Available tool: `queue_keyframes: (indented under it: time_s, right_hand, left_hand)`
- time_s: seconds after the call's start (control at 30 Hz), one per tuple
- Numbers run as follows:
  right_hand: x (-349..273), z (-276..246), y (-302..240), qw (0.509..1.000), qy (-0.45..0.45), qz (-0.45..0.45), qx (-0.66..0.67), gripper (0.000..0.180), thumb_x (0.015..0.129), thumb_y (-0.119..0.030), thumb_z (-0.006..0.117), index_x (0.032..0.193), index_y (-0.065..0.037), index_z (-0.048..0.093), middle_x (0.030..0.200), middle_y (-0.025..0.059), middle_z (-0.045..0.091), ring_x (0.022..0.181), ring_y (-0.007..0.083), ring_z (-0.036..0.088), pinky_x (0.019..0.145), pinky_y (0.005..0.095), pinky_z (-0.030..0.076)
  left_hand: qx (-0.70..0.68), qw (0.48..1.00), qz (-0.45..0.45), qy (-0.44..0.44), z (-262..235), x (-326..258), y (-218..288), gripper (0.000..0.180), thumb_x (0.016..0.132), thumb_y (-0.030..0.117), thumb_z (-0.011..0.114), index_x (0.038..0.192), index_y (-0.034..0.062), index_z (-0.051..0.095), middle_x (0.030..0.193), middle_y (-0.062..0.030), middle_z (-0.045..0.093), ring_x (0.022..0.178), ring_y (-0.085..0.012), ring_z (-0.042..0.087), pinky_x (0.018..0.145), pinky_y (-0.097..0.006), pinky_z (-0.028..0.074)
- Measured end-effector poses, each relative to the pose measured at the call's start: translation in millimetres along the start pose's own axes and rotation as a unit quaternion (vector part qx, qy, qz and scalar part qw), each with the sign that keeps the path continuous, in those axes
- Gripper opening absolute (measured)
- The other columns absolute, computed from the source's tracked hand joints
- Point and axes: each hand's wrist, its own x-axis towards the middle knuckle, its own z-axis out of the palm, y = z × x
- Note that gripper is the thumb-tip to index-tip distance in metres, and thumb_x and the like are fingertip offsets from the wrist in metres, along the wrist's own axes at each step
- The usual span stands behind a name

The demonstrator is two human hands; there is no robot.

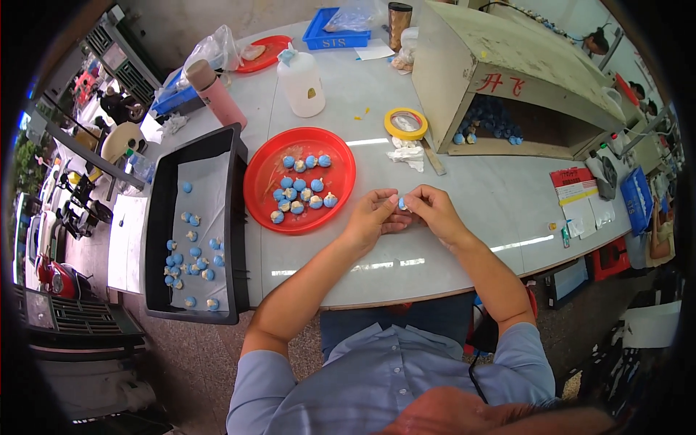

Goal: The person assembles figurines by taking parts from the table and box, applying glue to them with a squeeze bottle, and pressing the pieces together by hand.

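Over the table just right of the red plate, my left hand [373,220] and my right hand [438,212] meet, fingertips pinched together on one small blue-and-white ball-shaped piece [402,204]. Fingers cover much of it. Several similar blue balls with cream-coloured patches [299,184] lie in the round red plate [341,205] to the left. More of them [194,251] are scattered on a pale sheet in the black tray [238,217] farther left.
Beyond the plate stand a white bottle [301,87] and a pink flask [216,98]. A yellow tape roll [406,124], crumpled tissue [406,154] and a flat strip [434,158] lie ahead. A box-like shelf [464,76] at the right holds dark blue pieces. Papers [578,210] lie far right.
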Motion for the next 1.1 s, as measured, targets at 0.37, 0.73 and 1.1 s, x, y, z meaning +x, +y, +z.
queue_keyframes:
  time_s: [0.37, 0.73, 1.1]
  right_hand:
    - [1, 4, -3, 0.986, 0.008, 0.118, 0.116, 0.029, 0.093, -0.033, 0.062, 0.082, -0.007, 0.055, 0.074, -0.0016, 0.053, 0.066, 0.0047, 0.048, 0.054, 0.0197, 0.037]
    - [-2, 13, 5, 0.992, 0.009, 0.044, 0.12, 0.026, 0.097, -0.022, 0.055, 0.077, -0.007, 0.048, 0.075, -0.0016, 0.049, 0.07, 0.0067, 0.045, 0.062, 0.0233, 0.041]
    - [-2, 18, 10, 0.995, 0.028, 0.014, 0.096, 0.027, 0.097, -0.02, 0.056, 0.074, -0.009, 0.046, 0.073, -0.0032, 0.045, 0.069, 0.0051, 0.04, 0.061, 0.0229, 0.037]
  left_hand:
    - [-0.027, 0.999, -0.027, -0.019, -9, 2, -2, 0.017, 0.097, 0.023, 0.057, 0.094, 0.0067, 0.056, 0.088, -0.0069, 0.065, 0.077, -0.0145, 0.065, 0.066, -0.024, 0.053]
    - [0.029, 0.999, 0.013, -0.026, -8, 5, -12, 0.017, 0.094, 0.022, 0.061, 0.092, 0.005, 0.057, 0.086, -0.009, 0.067, 0.073, -0.0146, 0.065, 0.065, -0.025, 0.053]
    - [0.04, 0.999, 0.028, -0.021, -8, 2, -13, 0.018, 0.093, 0.021, 0.063, 0.092, 0.0042, 0.058, 0.084, -0.0088, 0.067, 0.072, -0.0153, 0.065, 0.066, -0.025, 0.053]
